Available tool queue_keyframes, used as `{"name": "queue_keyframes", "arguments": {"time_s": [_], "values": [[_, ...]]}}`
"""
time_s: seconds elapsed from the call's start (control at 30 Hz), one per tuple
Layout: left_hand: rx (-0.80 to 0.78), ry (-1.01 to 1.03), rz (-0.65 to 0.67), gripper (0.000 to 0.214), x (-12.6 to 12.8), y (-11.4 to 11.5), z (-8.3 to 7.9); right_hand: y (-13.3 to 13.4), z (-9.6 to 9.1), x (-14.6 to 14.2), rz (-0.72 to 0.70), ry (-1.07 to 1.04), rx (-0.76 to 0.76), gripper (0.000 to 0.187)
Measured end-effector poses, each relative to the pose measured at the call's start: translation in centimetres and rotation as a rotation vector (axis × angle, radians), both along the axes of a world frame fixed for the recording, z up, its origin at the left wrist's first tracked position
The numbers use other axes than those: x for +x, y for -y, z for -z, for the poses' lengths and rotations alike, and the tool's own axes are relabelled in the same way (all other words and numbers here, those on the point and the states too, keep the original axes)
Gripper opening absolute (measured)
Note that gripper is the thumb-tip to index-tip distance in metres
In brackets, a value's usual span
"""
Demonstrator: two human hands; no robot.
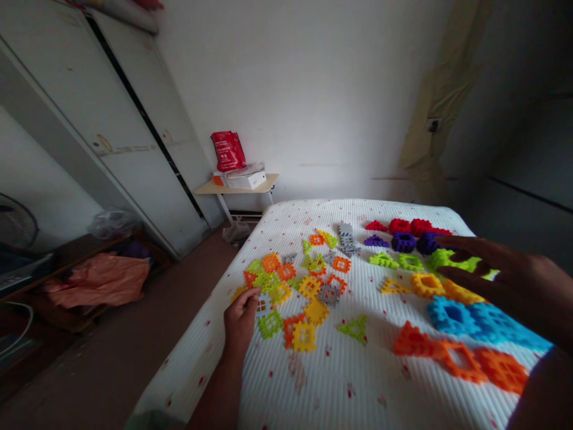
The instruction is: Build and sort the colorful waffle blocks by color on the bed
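Near the bed's left side, my left hand (239,322) is closed in a pinch at the edge of a grey square interlocking tile (264,304). A green tile (270,324) lies just below it, among a loose spread of yellow tiles (304,337), orange tiles (271,263) and grey tiles (329,294). Over on the right, my right hand (514,278) reaches across the light-green pieces (452,260), its fingers apart with nothing visible in them. It partly hides the green and yellow pieces (461,291). A green triangle (355,328) lies alone between the two groups.
Colour-sorted rows lie on the right of the bed (371,394): red (400,226), purple (403,241), blue (452,315) and orange (463,361). A small table (210,187) with a red bag (228,150) stands beyond, beside the cabinets (134,119).
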State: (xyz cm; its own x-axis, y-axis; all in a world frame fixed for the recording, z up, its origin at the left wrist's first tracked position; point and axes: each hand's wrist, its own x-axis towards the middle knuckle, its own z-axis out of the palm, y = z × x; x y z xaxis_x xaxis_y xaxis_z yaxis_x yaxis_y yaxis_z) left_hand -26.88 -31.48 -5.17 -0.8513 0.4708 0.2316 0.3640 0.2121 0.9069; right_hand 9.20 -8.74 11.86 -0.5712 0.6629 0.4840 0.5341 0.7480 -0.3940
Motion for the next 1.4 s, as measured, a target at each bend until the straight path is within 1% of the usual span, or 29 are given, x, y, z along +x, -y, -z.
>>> {"name": "queue_keyframes", "arguments": {"time_s": [0.07, 0.13, 0.2, 0.3, 0.33, 0.4, 0.5, 0.67, 0.77, 0.9, 1.07, 1.2, 1.4], "values": [[0.035, 0.043, 0.027, 0.030, 0.1, 0.2, 0.0, -0.2, 0.2, 0.2, 0.009, 0.012, 0.019, 0.070], [0.020, 0.004, 0.060, 0.028, 0.2, 0.2, 0.0, -0.3, 0.4, 0.3, 0.020, 0.027, 0.039, 0.070], [-0.040, -0.149, 0.097, 0.026, 0.1, 0.1, 0.0, -0.4, 0.5, 0.5, 0.023, 0.039, 0.041, 0.067], [-0.160, -0.459, 0.161, 0.022, -0.2, -0.3, 0.0, -0.3, 0.4, 0.6, 0.033, 0.068, 0.019, 0.057], [-0.199, -0.539, 0.163, 0.022, -0.3, -0.4, 0.1, -0.2, 0.4, 0.7, 0.042, 0.076, 0.018, 0.053], [-0.274, -0.650, 0.131, 0.022, -0.6, -0.7, 0.1, 0.1, 0.1, 0.6, 0.047, 0.074, 0.014, 0.050], [-0.384, -0.724, 0.100, 0.026, -0.5, -0.9, 0.2, 0.7, -0.3, 0.5, 0.013, 0.052, -0.004, 0.046], [-0.648, -0.761, 0.062, 0.037, 1.0, -1.1, -0.2, 1.3, -0.5, 0.5, -0.068, 0.025, -0.046, 0.045], [-0.772, -0.758, 0.051, 0.042, 1.7, -1.4, -0.6, 1.1, -0.3, 0.7, -0.064, 0.017, -0.070, 0.046], [-0.801, -0.754, 0.072, 0.043, 2.0, -1.5, -0.9, 0.5, 0.1, 1.0, -0.018, 0.024, -0.061, 0.045], [-0.808, -0.746, 0.105, 0.047, 2.2, -1.5, -1.0, 0.4, 0.1, 1.2, -0.001, 0.029, -0.049, 0.045], [-0.863, -0.722, 0.103, 0.052, 2.3, -1.7, -1.0, 0.5, 0.0, 1.0, -0.019, 0.022, -0.048, 0.044], [-0.908, -0.680, 0.103, 0.048, 2.6, -2.0, -1.6, 0.5, 0.1, 0.9, -0.051, 0.026, -0.026, 0.045]]}}
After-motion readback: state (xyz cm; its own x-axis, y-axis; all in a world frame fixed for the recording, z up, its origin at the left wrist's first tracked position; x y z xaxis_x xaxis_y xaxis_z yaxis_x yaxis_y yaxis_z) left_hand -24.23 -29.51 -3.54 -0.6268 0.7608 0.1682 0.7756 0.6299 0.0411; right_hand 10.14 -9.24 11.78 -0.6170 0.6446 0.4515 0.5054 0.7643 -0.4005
